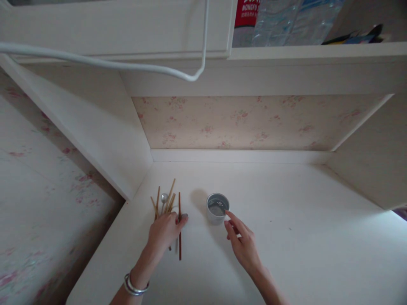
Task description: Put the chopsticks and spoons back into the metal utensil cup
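My left hand [165, 231] lies over a loose bunch of wooden chopsticks [171, 195], palm down, with its fingers curled among them. What the fingers grip is hidden beneath the hand. A metal spoon [164, 198] pokes out beyond the knuckles. One darker chopstick [180, 245] runs under the thumb, where a small greyish shape shows. To the right stands a round metal utensil holder [216, 217], upright, with small holes visible inside. At its right rim is the index fingertip of my right hand [243, 241], which looks to be touching it; the fingers are apart and hold nothing.
A white desktop [302, 262] spreads under everything, with side panels and a flowered back wall [238, 123]. Above hangs a shelf with plastic-wrapped bottles [280, 25]. A white cable or bar [127, 65] crosses the upper left.
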Action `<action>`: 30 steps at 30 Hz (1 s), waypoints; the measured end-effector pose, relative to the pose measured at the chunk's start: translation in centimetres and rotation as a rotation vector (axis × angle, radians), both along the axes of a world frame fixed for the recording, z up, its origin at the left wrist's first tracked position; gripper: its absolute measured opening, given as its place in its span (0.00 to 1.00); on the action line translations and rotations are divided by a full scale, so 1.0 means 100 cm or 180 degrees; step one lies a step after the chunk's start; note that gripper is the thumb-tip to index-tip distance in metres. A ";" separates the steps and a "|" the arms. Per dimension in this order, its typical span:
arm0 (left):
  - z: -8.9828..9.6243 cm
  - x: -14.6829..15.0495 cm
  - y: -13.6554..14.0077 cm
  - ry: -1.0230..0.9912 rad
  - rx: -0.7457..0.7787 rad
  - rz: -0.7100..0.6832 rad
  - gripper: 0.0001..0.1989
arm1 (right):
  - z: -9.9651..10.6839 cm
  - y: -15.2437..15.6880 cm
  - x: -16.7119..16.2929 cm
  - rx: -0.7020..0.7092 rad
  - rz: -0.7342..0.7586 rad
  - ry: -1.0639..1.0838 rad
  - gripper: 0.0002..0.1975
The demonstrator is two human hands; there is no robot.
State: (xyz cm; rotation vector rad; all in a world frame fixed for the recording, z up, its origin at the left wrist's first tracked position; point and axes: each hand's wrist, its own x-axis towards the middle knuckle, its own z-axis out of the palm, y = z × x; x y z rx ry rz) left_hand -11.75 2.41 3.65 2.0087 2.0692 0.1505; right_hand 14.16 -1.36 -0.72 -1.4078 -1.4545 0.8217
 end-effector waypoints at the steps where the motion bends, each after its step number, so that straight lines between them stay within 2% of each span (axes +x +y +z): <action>1: -0.002 0.003 0.003 0.0055 0.0002 -0.0024 0.25 | -0.004 -0.003 0.003 -0.0064 -0.0120 0.0108 0.23; 4: -0.008 0.007 0.010 0.0166 -0.0008 -0.0056 0.24 | -0.019 -0.008 0.011 -0.0258 -0.0372 0.0351 0.25; 8: -0.015 0.008 0.016 0.0225 -0.0130 -0.0141 0.24 | -0.035 -0.008 0.018 -0.0438 -0.0449 0.0537 0.25; 14: -0.007 0.009 0.022 -0.0089 -0.0124 -0.0169 0.19 | -0.035 -0.004 0.018 -0.0503 -0.0398 0.0494 0.25; 17: 0.008 0.012 0.026 -0.0740 0.0045 -0.0261 0.18 | -0.033 -0.006 0.017 -0.0546 -0.0379 0.0449 0.25; 19: 0.022 0.017 0.030 -0.1478 0.0147 -0.0341 0.17 | -0.033 -0.006 0.017 -0.0531 -0.0393 0.0463 0.25; 22: 0.048 0.029 0.037 -0.2689 0.0342 -0.0372 0.17 | -0.034 -0.006 0.017 -0.0503 -0.0385 0.0458 0.24; 24: 0.068 0.040 0.042 -0.3244 0.0573 -0.0388 0.18 | -0.035 -0.005 0.017 -0.0520 -0.0368 0.0422 0.24; 27: 0.093 0.059 0.051 -0.3600 0.0957 -0.0530 0.16 | -0.036 -0.004 0.018 -0.0554 -0.0367 0.0372 0.24; 30: 0.099 0.076 0.063 -0.3514 0.1066 -0.0629 0.14 | -0.034 -0.003 0.018 -0.0584 -0.0370 0.0348 0.24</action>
